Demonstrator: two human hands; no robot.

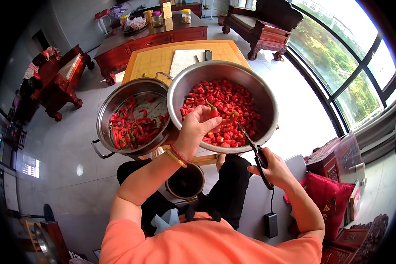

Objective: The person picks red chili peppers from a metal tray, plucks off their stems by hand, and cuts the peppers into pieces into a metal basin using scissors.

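Observation:
My left hand [200, 125] pinches red chili peppers [214, 112] with green stems above a wide steel basin [265, 97]. Inside the basin lies a heap of cut red chili pieces [226, 94]. My right hand [273, 168] grips black-handled scissors [260, 160], their blades pointing up and left over the basin's rim, close to the peppers in my left hand. Left of the basin stands a steel pot [102, 118] with whole red chilies [132, 125] in it. My left fingers partly cover the peppers they hold, so their exact number is unclear.
Basin and pot rest on a yellow wooden table [147, 59], with a white cloth or paper [183, 60] behind them. A dark bucket [185, 181] stands between my knees. A black power bank [271, 225] lies at right, near a red cushion [323, 202].

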